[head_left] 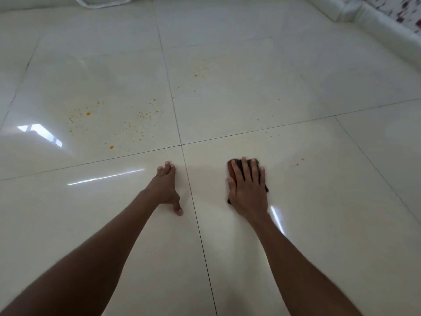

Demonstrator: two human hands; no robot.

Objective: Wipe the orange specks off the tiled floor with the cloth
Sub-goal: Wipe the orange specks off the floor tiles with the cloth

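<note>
My right hand lies flat, fingers spread, on a dark brown cloth, pressing it onto the cream tiled floor; most of the cloth is hidden under the palm. My left hand rests flat and bare on the floor to the left, just beside a grout line. Orange specks scatter across the tile ahead on the left, a fainter patch lies farther off, and a few specks sit just right of the cloth.
A white rounded ledge runs along the far right, with a patterned surface behind it. A white curved object sits at the far top left. Glossy tiles reflect bright light on the left.
</note>
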